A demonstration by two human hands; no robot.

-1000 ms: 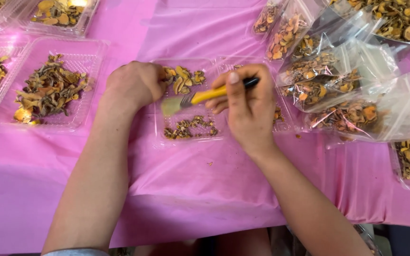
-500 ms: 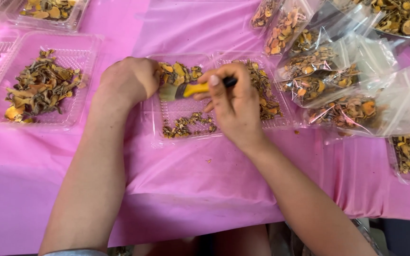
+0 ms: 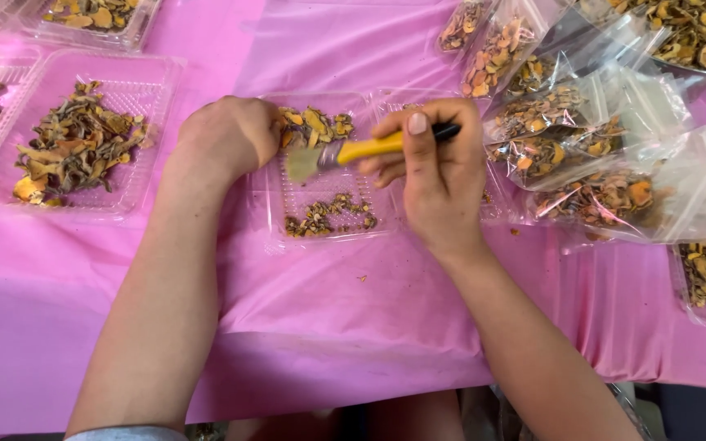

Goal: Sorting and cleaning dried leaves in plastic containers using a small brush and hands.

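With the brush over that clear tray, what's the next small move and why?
Probably sweep the brush toward the near edge of the tray. The right hand holds its yellow handle with the bristles over the bare middle, the left hand rests at the far pile, and small crumbs already lie along the near side.

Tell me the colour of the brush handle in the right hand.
Yellow, with a black end; the brush shows clearly in the head view, held by the right hand.

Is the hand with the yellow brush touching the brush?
Touching. The head view shows the right hand with its fingers wrapped round the yellow brush handle, thumb pressed on top, no gap.
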